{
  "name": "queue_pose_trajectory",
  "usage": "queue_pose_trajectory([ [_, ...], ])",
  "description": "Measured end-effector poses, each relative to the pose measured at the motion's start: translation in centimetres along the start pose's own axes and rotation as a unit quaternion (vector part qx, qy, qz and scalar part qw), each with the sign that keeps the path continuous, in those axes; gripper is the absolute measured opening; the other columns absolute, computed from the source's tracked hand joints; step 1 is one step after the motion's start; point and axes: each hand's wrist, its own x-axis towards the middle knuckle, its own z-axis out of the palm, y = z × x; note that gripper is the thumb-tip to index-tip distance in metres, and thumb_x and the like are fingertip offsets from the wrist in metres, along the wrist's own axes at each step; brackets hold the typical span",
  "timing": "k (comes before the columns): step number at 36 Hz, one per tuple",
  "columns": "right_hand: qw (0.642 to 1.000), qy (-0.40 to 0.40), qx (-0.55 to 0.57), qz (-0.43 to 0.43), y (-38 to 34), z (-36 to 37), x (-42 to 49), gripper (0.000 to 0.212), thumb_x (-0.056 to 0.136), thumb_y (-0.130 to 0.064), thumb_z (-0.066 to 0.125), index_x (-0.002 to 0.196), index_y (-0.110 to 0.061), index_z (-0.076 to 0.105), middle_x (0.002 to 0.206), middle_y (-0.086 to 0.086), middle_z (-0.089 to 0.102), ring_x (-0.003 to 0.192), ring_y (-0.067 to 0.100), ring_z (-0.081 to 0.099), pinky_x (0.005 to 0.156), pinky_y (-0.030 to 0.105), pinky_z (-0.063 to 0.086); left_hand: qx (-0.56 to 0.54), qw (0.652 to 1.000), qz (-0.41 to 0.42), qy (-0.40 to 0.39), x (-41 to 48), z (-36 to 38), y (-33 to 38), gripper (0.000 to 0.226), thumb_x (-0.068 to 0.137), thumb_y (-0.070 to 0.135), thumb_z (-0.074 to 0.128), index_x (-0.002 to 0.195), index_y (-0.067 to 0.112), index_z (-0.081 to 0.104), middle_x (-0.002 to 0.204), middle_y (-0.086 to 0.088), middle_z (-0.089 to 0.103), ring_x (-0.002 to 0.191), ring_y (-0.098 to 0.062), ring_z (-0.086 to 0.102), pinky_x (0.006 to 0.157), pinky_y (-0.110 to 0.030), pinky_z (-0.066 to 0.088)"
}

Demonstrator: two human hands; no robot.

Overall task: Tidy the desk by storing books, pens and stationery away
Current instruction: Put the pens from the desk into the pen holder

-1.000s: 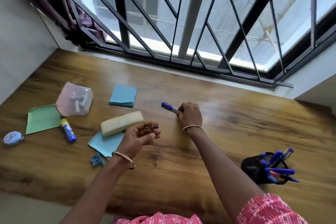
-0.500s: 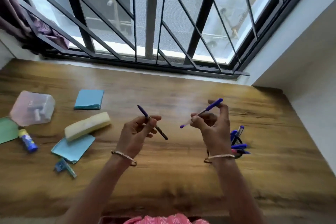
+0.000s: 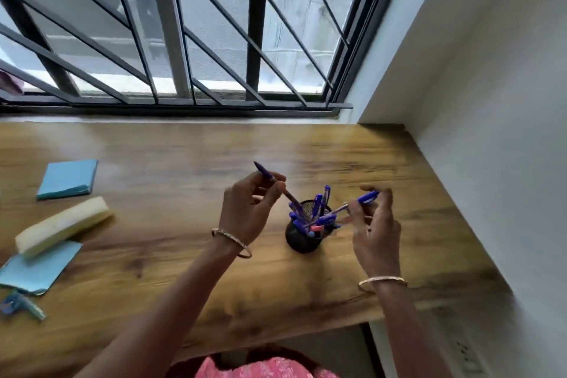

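At black mesh cup (image 3: 302, 242), blue pen (image 3: 265, 173), blue-capped pen (image 3: 368, 196)

Pen holder (image 3: 302, 239) on the desk (image 3: 153, 209) between left hand (image 3: 248, 209) and right hand (image 3: 376, 233), notepad (image 3: 67, 178) well left.

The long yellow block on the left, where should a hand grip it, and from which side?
Grip the yellow block across its narrow width near the middle, coming from above. It lies flat with both long sides free; a middle grip likely keeps it balanced.

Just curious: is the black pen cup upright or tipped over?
Upright: the pen cup stands on its base, pens poking up from it.
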Motion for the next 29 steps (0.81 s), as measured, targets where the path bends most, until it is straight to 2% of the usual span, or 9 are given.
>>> queue_pose_trajectory([
  [2,0.999,-0.017,-0.035,-0.038,0.4,0.0,0.2,0.018,0.096,-0.021,0.057,0.111,-0.017,0.050,0.084,-0.003,0.065,0.074,0.010,0.065,0.061,0.011,0.045,0.036,0.999,0.016,0.001,0.3,1.3,0.2,0.014,0.089,0.025,0.068,0.101,0.021,0.071,0.085,0.013,0.072,0.080,0.002,0.068,0.066,-0.020,0.055],
  [5,0.989,-0.068,-0.096,-0.087,1.2,0.6,0.3,0.010,0.098,-0.028,0.051,0.105,-0.021,0.052,0.082,-0.003,0.066,0.076,0.017,0.063,0.067,0.033,0.049,0.094,0.995,0.044,-0.003,1.2,2.9,0.2,0.017,0.088,0.022,0.067,0.104,0.021,0.067,0.086,0.010,0.072,0.080,0.003,0.067,0.065,-0.014,0.052],
  [8,0.965,-0.116,-0.189,-0.137,2.0,1.5,0.2,0.013,0.098,-0.032,0.048,0.104,-0.025,0.057,0.085,-0.005,0.066,0.084,0.019,0.060,0.075,0.039,0.046,0.154,0.986,0.053,-0.017,1.9,4.4,-0.1,0.018,0.085,0.022,0.069,0.102,0.022,0.060,0.080,0.013,0.070,0.077,-0.002,0.069,0.068,-0.026,0.056],
  [12,0.945,-0.151,-0.254,-0.143,3.0,2.5,-0.3,0.023,0.097,-0.039,0.042,0.109,-0.032,0.061,0.105,-0.009,0.065,0.101,0.018,0.055,0.087,0.048,0.046,0.210,0.976,0.027,-0.044,2.5,6.0,-0.8,0.015,0.082,0.025,0.068,0.091,0.025,0.057,0.081,0.012,0.071,0.079,-0.003,0.070,0.072,-0.034,0.057],
  [16,0.948,-0.158,-0.238,-0.138,4.1,2.8,-0.1,0.031,0.096,-0.031,0.050,0.126,-0.034,0.057,0.120,-0.008,0.058,0.106,0.019,0.052,0.089,0.053,0.046,0.240,0.969,0.001,-0.063,2.7,6.7,-1.5,0.010,0.078,0.026,0.071,0.084,0.025,0.063,0.082,0.011,0.071,0.083,-0.004,0.069,0.075,-0.034,0.058],
  [20,0.947,-0.175,-0.227,-0.145,4.6,2.3,0.8,0.037,0.096,-0.036,0.049,0.132,-0.036,0.054,0.130,-0.010,0.051,0.113,0.018,0.047,0.089,0.051,0.046,0.277,0.956,-0.033,-0.092,2.7,7.0,-1.8,0.006,0.075,0.028,0.074,0.079,0.029,0.069,0.085,0.011,0.072,0.086,-0.007,0.067,0.076,-0.031,0.056],
  [24,0.957,-0.199,-0.165,-0.129,5.4,2.2,1.2,0.046,0.095,-0.047,0.041,0.138,-0.035,0.050,0.128,-0.010,0.052,0.112,0.015,0.049,0.096,0.045,0.042,0.287,0.948,-0.070,-0.121,2.9,7.3,-2.1,0.009,0.074,0.032,0.078,0.080,0.031,0.072,0.088,0.013,0.071,0.084,-0.007,0.068,0.076,-0.031,0.057],
  [26,0.967,-0.193,-0.110,-0.125,5.6,1.9,1.2,0.044,0.096,-0.047,0.043,0.138,-0.034,0.049,0.124,-0.011,0.054,0.112,0.011,0.051,0.097,0.039,0.042,0.267,0.951,-0.074,-0.135,3.1,7.2,-2.4,0.020,0.072,0.039,0.079,0.088,0.030,0.070,0.091,0.012,0.071,0.085,-0.007,0.067,0.077,-0.032,0.058],
  [29,0.984,-0.161,-0.005,-0.076,5.3,0.9,1.3,0.034,0.098,-0.038,0.050,0.131,-0.031,0.054,0.117,-0.011,0.057,0.107,0.007,0.057,0.088,0.027,0.047,0.168,0.970,-0.110,-0.134,3.1,6.5,-2.4,0.046,0.068,0.050,0.080,0.103,0.025,0.065,0.101,0.006,0.069,0.090,-0.009,0.067,0.077,-0.031,0.059],
])
